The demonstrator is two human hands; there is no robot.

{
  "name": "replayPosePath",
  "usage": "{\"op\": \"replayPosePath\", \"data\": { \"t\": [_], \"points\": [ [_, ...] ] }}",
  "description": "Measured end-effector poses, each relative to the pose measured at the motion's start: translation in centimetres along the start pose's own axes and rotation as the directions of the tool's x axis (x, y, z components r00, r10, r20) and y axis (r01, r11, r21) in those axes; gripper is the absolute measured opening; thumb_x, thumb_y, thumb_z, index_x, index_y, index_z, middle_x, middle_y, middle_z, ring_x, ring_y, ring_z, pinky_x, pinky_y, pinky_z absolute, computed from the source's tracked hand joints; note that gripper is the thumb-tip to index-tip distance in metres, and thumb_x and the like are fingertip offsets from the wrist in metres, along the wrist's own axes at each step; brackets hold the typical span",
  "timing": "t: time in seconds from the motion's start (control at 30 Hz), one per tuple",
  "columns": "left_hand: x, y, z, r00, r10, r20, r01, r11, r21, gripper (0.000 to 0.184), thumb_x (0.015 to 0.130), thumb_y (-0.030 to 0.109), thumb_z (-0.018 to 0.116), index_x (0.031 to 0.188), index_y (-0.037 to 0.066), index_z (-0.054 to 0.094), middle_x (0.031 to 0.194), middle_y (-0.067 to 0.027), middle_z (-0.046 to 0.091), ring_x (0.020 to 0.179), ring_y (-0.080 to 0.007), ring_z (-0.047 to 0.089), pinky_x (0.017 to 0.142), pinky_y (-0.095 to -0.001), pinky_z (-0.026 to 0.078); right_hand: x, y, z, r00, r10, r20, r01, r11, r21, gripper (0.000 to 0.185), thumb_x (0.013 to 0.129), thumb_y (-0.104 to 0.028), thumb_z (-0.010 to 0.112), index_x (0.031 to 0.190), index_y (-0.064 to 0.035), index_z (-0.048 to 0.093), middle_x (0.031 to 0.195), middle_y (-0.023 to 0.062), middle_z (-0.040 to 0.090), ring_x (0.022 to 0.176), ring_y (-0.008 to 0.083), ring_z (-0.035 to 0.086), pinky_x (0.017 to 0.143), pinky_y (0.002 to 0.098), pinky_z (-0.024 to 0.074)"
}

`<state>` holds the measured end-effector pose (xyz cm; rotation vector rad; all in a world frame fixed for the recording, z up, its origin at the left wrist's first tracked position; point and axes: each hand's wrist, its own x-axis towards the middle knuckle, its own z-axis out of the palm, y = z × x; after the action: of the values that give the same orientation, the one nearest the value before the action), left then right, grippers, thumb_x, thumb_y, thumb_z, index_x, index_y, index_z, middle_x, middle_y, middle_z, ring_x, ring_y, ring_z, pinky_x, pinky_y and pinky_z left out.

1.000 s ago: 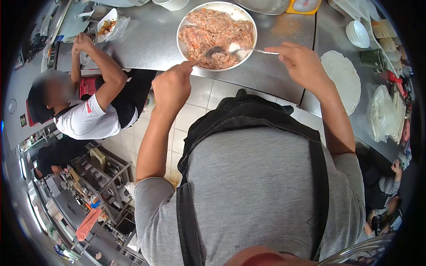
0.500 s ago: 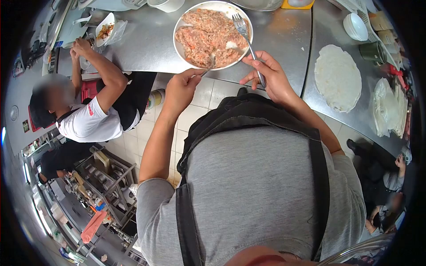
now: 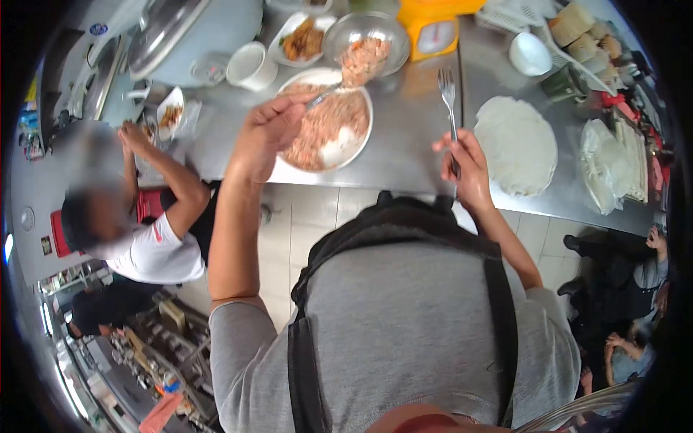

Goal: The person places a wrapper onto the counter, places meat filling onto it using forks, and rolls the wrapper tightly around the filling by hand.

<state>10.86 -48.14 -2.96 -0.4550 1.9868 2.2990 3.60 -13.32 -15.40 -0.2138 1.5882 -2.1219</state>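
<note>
My left hand point(image 3: 271, 137) is closed around the handle of a spoon point(image 3: 323, 95). The spoon bears a large clump of pinkish minced filling point(image 3: 363, 63), which overlaps the near side of a metal bowl point(image 3: 394, 59); whether it touches the bowl I cannot tell. Below the spoon is a white bowl point(image 3: 370, 124) of the same filling, with some of its bottom bare on the right. My right hand point(image 3: 468, 169) grips a fork point(image 3: 449, 101), tines pointing away from me, between the white bowl and a round, flat white sheet point(image 3: 514, 144).
Behind the bowls stand a yellow scale point(image 3: 433, 37), a dish of brown food point(image 3: 302, 40) and a white tub point(image 3: 252, 66). A white cup point(image 3: 530, 54) and a plastic bag point(image 3: 603, 155) lie to the right. A co-worker point(image 3: 155, 234) is at the left.
My left hand has raised the spoon with a clump of filling out of the white bowl towards the metal bowl. My right hand has drawn the fork away to the right. The view has shifted.
</note>
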Motion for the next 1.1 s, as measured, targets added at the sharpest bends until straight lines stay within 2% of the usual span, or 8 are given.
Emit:
{"op": "replayPosePath", "data": {
  "t": [0.1, 0.27, 0.37, 0.43, 0.47, 0.67, 0.9, 1.1],
  "points": [
    [4.1, 6.6, 4.3, 0.983, 0.177, -0.039, -0.166, 0.967, 0.195, 0.033, 0.100, 0.017, 0.064, 0.129, 0.000, 0.068, 0.068, 0.0118, 0.045, 0.056, -0.0010, 0.031, 0.052, -0.0202, 0.020, -1.2, -1.8, -2.0, 0.991, -0.045, -0.130, 0.043, 0.999, -0.018, 0.014, 0.105, -0.019, 0.055, 0.113, -0.0091, 0.061, 0.087, 0.0000, 0.062, 0.056, 0.0051, 0.045, 0.049, 0.0218, 0.0286],
    [15.3, 8.6, 10.0, 0.944, 0.327, -0.043, -0.283, 0.871, 0.402, 0.036, 0.099, 0.022, 0.065, 0.127, -0.001, 0.069, 0.074, 0.0070, 0.054, 0.063, -0.0024, 0.042, 0.057, -0.0195, 0.033, -2.7, -4.4, -6.4, 0.974, -0.078, -0.214, 0.073, 0.997, -0.031, 0.015, 0.104, -0.019, 0.057, 0.113, -0.0088, 0.062, 0.087, -0.0013, 0.060, 0.057, 0.0042, 0.043, 0.050, 0.0211, 0.0283],
    [22.1, 7.0, 10.8, 0.916, 0.398, -0.059, -0.183, 0.542, 0.820, 0.032, 0.095, 0.024, 0.064, 0.123, 0.013, 0.074, 0.090, -0.0125, 0.075, 0.079, -0.0196, 0.071, 0.071, -0.0364, 0.053, -3.5, -6.2, -8.7, 0.960, -0.103, -0.260, 0.090, 0.994, -0.063, 0.016, 0.104, -0.018, 0.056, 0.116, -0.0079, 0.062, 0.088, -0.0011, 0.060, 0.058, 0.0040, 0.043, 0.051, 0.0209, 0.0279],
    [21.5, 6.8, 12.6, 0.847, 0.530, 0.039, -0.155, 0.177, 0.972, 0.031, 0.097, 0.023, 0.061, 0.125, 0.014, 0.072, 0.088, -0.0126, 0.074, 0.077, -0.0231, 0.071, 0.068, -0.0370, 0.054, -4.0, -7.2, -10.4, 0.947, -0.133, -0.293, 0.112, 0.990, -0.088, 0.017, 0.103, -0.017, 0.057, 0.116, -0.0078, 0.062, 0.088, -0.0011, 0.060, 0.058, 0.0040, 0.043, 0.052, 0.0207, 0.0279],
    [21.1, 6.6, 13.5, 0.809, 0.577, 0.106, -0.118, -0.017, 0.993, 0.031, 0.098, 0.022, 0.059, 0.126, 0.014, 0.072, 0.087, -0.0127, 0.073, 0.075, -0.0248, 0.072, 0.067, -0.0372, 0.055, -4.2, -7.5, -11.2, 0.940, -0.147, -0.309, 0.121, 0.987, -0.101, 0.017, 0.103, -0.017, 0.057, 0.117, -0.0078, 0.062, 0.088, -0.0012, 0.060, 0.058, 0.0040, 0.043, 0.052, 0.0206, 0.0279],
    [19.5, 6.1, 14.2, 0.780, 0.552, 0.294, -0.023, -0.445, 0.895, 0.034, 0.094, 0.017, 0.058, 0.126, 0.022, 0.069, 0.094, -0.0106, 0.076, 0.082, -0.0309, 0.074, 0.070, -0.0438, 0.058, -4.9, -8.1, -16.1, 0.896, -0.227, -0.382, 0.177, 0.971, -0.163, 0.017, 0.102, -0.013, 0.057, 0.115, -0.0049, 0.064, 0.089, -0.0003, 0.059, 0.057, 0.0033, 0.041, 0.052, 0.0210, 0.0279],
    [17.9, 5.6, 13.7, 0.608, 0.729, 0.314, -0.089, -0.330, 0.940, 0.033, 0.087, 0.009, 0.058, 0.116, 0.017, 0.073, 0.087, -0.0110, 0.075, 0.075, -0.0311, 0.073, 0.065, -0.0447, 0.057, -3.4, -9.4, -17.0, 0.892, -0.278, -0.357, 0.197, 0.949, -0.245, 0.019, 0.101, -0.012, 0.058, 0.116, -0.0014, 0.064, 0.087, -0.0002, 0.059, 0.059, 0.0044, 0.040, 0.054, 0.0219, 0.0303],
    [16.3, 6.7, 15.0, 0.698, 0.694, 0.179, 0.003, -0.252, 0.968, 0.032, 0.096, 0.021, 0.056, 0.124, 0.028, 0.071, 0.097, -0.0119, 0.076, 0.086, -0.0332, 0.073, 0.074, -0.0464, 0.056, -1.4, -9.5, -16.4, 0.898, -0.320, -0.301, 0.241, 0.932, -0.270, 0.020, 0.102, -0.013, 0.058, 0.116, -0.0014, 0.064, 0.088, -0.0016, 0.058, 0.061, 0.0034, 0.039, 0.055, 0.0210, 0.0310]
  ]
}}
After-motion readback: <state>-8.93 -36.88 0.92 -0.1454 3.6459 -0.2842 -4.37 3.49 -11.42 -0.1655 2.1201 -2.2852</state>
